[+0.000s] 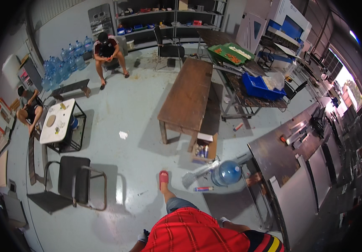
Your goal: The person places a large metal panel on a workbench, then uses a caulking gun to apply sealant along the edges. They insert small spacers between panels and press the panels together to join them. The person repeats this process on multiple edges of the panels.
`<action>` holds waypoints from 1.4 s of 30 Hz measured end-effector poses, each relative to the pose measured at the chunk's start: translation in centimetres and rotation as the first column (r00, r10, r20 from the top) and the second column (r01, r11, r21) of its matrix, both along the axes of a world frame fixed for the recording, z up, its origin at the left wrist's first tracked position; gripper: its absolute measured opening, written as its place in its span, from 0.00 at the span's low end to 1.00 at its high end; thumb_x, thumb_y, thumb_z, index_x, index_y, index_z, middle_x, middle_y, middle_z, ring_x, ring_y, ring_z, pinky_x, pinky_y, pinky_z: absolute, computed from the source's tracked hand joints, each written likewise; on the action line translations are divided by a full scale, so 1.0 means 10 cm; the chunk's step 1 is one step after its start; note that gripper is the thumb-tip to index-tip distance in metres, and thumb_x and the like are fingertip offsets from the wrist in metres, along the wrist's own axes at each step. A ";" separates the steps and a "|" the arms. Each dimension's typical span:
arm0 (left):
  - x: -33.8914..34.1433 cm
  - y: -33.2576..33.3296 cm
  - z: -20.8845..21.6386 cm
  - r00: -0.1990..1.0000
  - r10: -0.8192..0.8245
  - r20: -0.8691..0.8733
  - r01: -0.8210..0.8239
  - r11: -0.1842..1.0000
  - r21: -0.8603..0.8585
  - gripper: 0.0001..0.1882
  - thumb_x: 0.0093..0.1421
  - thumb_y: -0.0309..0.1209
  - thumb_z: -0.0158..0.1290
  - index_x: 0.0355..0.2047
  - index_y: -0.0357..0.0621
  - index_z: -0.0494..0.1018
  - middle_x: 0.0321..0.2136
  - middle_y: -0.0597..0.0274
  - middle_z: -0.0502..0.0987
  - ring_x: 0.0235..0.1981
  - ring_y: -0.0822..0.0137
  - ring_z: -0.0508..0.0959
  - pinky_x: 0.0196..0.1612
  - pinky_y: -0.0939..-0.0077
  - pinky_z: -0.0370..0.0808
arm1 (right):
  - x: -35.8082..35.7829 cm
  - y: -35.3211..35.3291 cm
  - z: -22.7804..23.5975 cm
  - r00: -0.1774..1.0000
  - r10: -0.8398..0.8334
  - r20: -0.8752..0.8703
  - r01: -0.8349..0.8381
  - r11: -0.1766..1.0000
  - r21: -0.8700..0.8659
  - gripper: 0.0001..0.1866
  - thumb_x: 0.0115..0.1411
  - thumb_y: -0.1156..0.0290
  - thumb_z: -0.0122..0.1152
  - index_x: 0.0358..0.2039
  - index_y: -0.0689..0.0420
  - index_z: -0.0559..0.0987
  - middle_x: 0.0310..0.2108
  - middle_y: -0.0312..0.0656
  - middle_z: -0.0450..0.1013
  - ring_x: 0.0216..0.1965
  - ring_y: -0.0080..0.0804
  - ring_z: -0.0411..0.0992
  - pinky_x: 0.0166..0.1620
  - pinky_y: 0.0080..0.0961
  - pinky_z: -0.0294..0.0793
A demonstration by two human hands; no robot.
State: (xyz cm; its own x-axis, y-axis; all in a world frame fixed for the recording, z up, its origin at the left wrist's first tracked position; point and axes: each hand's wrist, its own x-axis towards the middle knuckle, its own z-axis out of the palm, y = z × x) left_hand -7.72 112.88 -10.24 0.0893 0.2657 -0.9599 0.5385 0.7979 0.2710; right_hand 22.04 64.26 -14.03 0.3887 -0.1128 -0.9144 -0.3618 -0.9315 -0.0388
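My left hand [142,237], in a whitish glove, hangs low beside my red shirt. A small dark thing [146,232] shows at its fingers, which look closed round it; its kind is too small to make out. My right hand [224,220] is on the other side of the shirt, with only a pale gloved part showing and its fingers hidden. Ahead of it on the floor stand a large blue water bottle [227,173] and a tube with a red and blue label [203,189]. My foot in a red slipper [163,178] is on the grey floor.
A long brown wooden table [188,96] stands ahead, with an open carton [206,150] by its near end. At the left are a black chair [75,178] and a white-topped table [55,126]. Two people sit farther back. Metal sheets [277,151] stand at the right.
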 end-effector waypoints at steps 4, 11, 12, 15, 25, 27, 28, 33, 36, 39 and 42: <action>0.83 0.88 0.09 1.000 -0.015 -0.025 0.017 0.998 0.061 0.31 0.76 0.55 0.44 0.60 0.39 0.74 0.56 0.53 0.81 0.55 0.52 0.80 0.58 0.49 0.75 | 0.97 1.38 -0.04 0.984 -0.165 -0.059 0.175 0.947 0.271 0.34 0.70 0.43 0.56 0.50 0.66 0.85 0.46 0.58 0.83 0.47 0.51 0.81 0.55 0.47 0.76; 2.43 2.46 0.01 0.837 0.211 0.505 -0.315 0.940 0.130 0.35 0.78 0.55 0.41 0.58 0.32 0.77 0.57 0.53 0.82 0.57 0.54 0.81 0.63 0.55 0.74 | 4.13 5.11 1.16 0.932 0.041 0.360 -0.227 0.840 0.492 0.32 0.72 0.44 0.56 0.56 0.63 0.82 0.52 0.60 0.81 0.54 0.59 0.79 0.60 0.43 0.76; 2.57 2.83 0.06 0.966 0.070 0.250 -0.119 0.975 0.187 0.35 0.78 0.55 0.41 0.58 0.32 0.78 0.57 0.52 0.82 0.57 0.53 0.81 0.63 0.54 0.74 | 4.48 5.53 1.49 0.902 0.053 0.429 -0.269 0.845 0.462 0.31 0.72 0.45 0.56 0.57 0.63 0.82 0.51 0.56 0.82 0.52 0.53 0.80 0.59 0.40 0.77; 3.30 3.61 0.10 0.978 0.018 0.208 -0.061 0.978 0.202 0.34 0.76 0.55 0.42 0.57 0.33 0.78 0.57 0.50 0.82 0.57 0.52 0.81 0.62 0.54 0.74 | 5.39 6.67 2.38 0.890 0.006 0.455 -0.282 0.792 0.541 0.31 0.73 0.46 0.56 0.59 0.62 0.81 0.53 0.50 0.82 0.54 0.43 0.80 0.60 0.34 0.76; 5.50 6.20 0.18 0.938 -0.339 -0.078 0.347 0.924 0.163 0.34 0.73 0.55 0.45 0.55 0.35 0.80 0.55 0.45 0.82 0.56 0.49 0.82 0.61 0.51 0.75 | 6.23 7.55 1.04 0.890 0.113 0.442 -0.256 0.925 0.279 0.41 0.71 0.35 0.50 0.60 0.63 0.81 0.59 0.64 0.76 0.65 0.61 0.72 0.67 0.45 0.71; 6.02 6.62 0.26 0.909 -0.402 -0.107 0.415 0.894 0.166 0.34 0.72 0.55 0.45 0.54 0.35 0.80 0.55 0.44 0.82 0.56 0.48 0.82 0.60 0.51 0.76 | 5.98 7.15 0.71 0.957 0.053 0.284 -0.125 0.963 0.239 0.41 0.70 0.34 0.50 0.55 0.64 0.84 0.55 0.66 0.78 0.61 0.63 0.75 0.65 0.48 0.73; 6.30 6.83 0.27 0.890 -0.441 -0.116 0.455 0.873 0.176 0.33 0.71 0.55 0.45 0.54 0.35 0.81 0.55 0.43 0.82 0.56 0.48 0.82 0.60 0.51 0.76 | 5.85 6.95 0.58 0.963 -0.007 0.269 -0.057 0.971 0.231 0.39 0.70 0.35 0.52 0.56 0.61 0.84 0.52 0.67 0.80 0.59 0.65 0.76 0.61 0.50 0.75; 7.87 7.57 0.17 0.789 -0.591 -0.168 0.614 0.758 0.219 0.33 0.69 0.55 0.47 0.53 0.36 0.82 0.54 0.40 0.82 0.55 0.46 0.82 0.60 0.49 0.76 | 5.46 6.47 0.39 0.865 -0.467 0.181 0.432 0.878 0.205 0.29 0.71 0.44 0.51 0.37 0.62 0.80 0.32 0.51 0.79 0.31 0.44 0.77 0.38 0.46 0.76; 9.01 7.78 0.05 0.725 -0.660 -0.200 0.688 0.680 0.253 0.33 0.68 0.55 0.47 0.52 0.37 0.82 0.53 0.38 0.82 0.55 0.45 0.82 0.59 0.49 0.77 | 5.87 6.56 0.52 0.859 -0.511 0.007 0.506 0.853 0.124 0.29 0.72 0.42 0.52 0.48 0.60 0.80 0.44 0.51 0.79 0.45 0.45 0.76 0.48 0.45 0.75; 10.20 7.70 -0.02 0.602 -0.758 -0.252 0.787 0.511 0.345 0.33 0.67 0.55 0.48 0.51 0.37 0.83 0.53 0.37 0.82 0.55 0.44 0.83 0.59 0.48 0.77 | 6.92 6.85 0.64 0.885 -0.464 -0.043 0.464 0.870 0.169 0.33 0.72 0.41 0.53 0.58 0.58 0.80 0.56 0.52 0.79 0.59 0.46 0.76 0.58 0.44 0.74; 11.43 7.35 -0.10 0.313 -0.833 -0.456 0.883 0.079 0.462 0.33 0.66 0.56 0.49 0.50 0.38 0.83 0.53 0.35 0.82 0.55 0.43 0.83 0.58 0.47 0.78 | 8.29 7.25 0.79 0.820 -0.469 0.328 0.353 0.866 0.355 0.33 0.75 0.44 0.45 0.62 0.61 0.79 0.59 0.58 0.78 0.63 0.57 0.74 0.65 0.41 0.70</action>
State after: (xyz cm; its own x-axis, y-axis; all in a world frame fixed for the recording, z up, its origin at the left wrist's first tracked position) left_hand 106.59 186.33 -11.20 0.5975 0.4718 -0.6484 0.7788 -0.5339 0.3293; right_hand 104.95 136.72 -6.18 0.6909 -0.1191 -0.7131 -0.6076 -0.6301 -0.4835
